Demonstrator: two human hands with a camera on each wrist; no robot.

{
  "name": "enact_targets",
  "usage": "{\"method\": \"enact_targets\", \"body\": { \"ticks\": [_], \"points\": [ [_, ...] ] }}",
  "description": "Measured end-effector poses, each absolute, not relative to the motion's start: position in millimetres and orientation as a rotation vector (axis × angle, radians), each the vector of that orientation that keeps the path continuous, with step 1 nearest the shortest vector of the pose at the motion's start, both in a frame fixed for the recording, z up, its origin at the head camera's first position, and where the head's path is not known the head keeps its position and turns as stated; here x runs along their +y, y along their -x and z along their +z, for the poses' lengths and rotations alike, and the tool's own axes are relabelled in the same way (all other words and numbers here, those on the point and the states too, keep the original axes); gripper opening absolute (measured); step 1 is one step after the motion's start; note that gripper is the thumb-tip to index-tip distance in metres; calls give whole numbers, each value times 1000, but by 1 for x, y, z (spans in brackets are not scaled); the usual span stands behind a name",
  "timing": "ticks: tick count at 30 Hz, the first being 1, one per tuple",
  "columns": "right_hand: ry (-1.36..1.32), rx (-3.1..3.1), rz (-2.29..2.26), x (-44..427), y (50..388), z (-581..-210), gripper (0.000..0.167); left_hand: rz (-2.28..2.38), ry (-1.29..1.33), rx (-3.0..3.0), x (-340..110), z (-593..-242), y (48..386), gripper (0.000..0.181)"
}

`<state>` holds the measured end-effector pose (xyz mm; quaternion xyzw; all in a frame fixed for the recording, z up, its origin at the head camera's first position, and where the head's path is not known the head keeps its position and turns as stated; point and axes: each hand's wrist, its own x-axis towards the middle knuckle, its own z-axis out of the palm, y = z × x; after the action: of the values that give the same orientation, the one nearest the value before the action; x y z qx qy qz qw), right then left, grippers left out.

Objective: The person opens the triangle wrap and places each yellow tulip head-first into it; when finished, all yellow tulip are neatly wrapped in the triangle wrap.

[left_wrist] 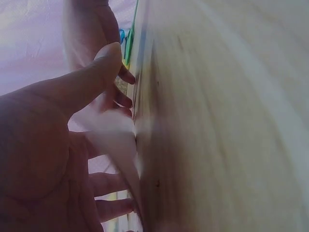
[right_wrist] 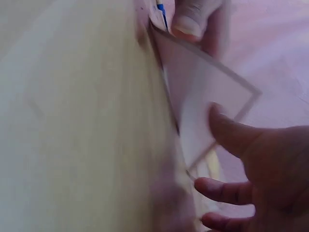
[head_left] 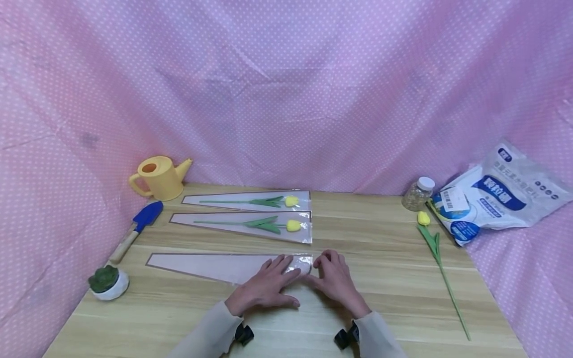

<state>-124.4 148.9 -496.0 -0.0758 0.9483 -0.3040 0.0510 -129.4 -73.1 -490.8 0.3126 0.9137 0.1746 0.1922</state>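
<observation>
As the wooden table (head_left: 385, 288) spreads beneath both hands, the nearest wrapping sleeve (head_left: 206, 264) lies crosswise, its wide end at the fingers | left hand (head_left: 266, 286): fingers extended, splayed over the sleeve's wider part | right hand (head_left: 333, 278): thumb and fingertips pinching the sleeve's right edge, tilted up

In the head view, soft light is falling fairly evenly on the pink, white-dotted fabric curtain (head_left: 268, 99), and small white glints are shining on the long, tapered, pale plastic sleeve (head_left: 210, 265). Both wrist views are looking dimmer and blurry, with whitish sheen streaking the light-brown wooden table (right_wrist: 82, 125).
</observation>
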Motion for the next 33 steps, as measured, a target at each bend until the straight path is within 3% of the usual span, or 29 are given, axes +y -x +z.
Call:
{"method": "enact_targets", "body": {
  "ticks": [7, 15, 33],
  "points": [
    [360, 2759, -925, 165, 125, -486, 57, 467, -891, 2584, -74, -488, 128, 86],
    [376, 2843, -779, 152, 120, -495, 88, 471, -910, 2596, -73, -489, 126, 85],
    [343, 2881, -772, 150, 121, -497, 84, 460, -823, 2499, -79, -466, 118, 72]
  ]
}}
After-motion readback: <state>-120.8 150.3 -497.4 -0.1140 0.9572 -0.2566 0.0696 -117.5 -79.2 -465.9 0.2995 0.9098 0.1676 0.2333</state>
